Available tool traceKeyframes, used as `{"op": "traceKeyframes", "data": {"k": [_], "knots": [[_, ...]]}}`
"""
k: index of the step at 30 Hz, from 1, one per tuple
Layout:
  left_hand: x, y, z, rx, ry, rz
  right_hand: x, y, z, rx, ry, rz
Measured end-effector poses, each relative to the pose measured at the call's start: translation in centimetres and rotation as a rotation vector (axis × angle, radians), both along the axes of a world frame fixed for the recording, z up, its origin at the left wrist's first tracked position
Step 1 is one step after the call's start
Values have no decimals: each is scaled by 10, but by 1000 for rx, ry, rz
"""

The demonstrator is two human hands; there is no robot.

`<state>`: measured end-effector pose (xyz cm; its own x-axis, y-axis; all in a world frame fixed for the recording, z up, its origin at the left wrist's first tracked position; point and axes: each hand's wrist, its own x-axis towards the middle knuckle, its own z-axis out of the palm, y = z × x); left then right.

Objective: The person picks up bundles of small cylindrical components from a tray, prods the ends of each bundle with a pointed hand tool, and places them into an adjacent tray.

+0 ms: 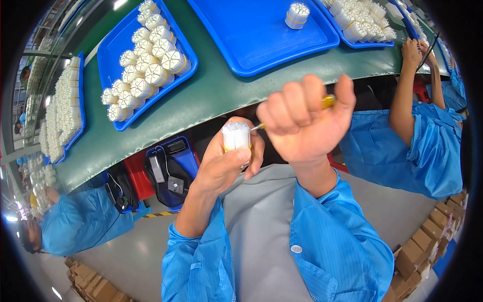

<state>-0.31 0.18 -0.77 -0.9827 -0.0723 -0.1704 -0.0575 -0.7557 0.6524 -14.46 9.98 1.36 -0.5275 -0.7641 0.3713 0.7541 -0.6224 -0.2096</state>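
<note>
In front of my chest, my left hand (215, 163) is closed around a white cylindrical piece (236, 136) with a yellow band, held upright with its ridged top showing. My right hand (301, 118) makes a fist around a screwdriver (328, 101) with a yellow handle, thumb raised. The thin metal shaft comes out on the fist's left side and points at the upper edge of the white piece. Whether its tip touches the piece, I cannot tell. Most of the handle is hidden by my fingers.
On the green bench (211, 90) a blue tray (193, 63) at left holds several similar white pieces. One such piece (297, 15) stands in the middle blue tray (246, 45). Co-workers in blue sit at both sides. Bins with dark bags (173, 173) are under the bench edge.
</note>
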Motion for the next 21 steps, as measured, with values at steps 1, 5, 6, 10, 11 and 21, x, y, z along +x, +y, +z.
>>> {"op": "traceKeyframes", "data": {"k": [1,5,6,10,11,21], "knots": [[-1,1,-1,26,37,47,-3,3,3,-14,23,-80],[-1,0,-11,112,168,56,-7,10,2,-40,87,-165],[-3,1,-11,147,227,59,-6,11,1,-29,92,-165],[-4,5,-11,218,264,65,-3,11,-2,-20,59,-164],[-4,5,-13,254,277,58,-3,11,-2,-15,54,-165],[-10,11,-13,213,456,109,-3,12,-3,-7,29,-173]]}}
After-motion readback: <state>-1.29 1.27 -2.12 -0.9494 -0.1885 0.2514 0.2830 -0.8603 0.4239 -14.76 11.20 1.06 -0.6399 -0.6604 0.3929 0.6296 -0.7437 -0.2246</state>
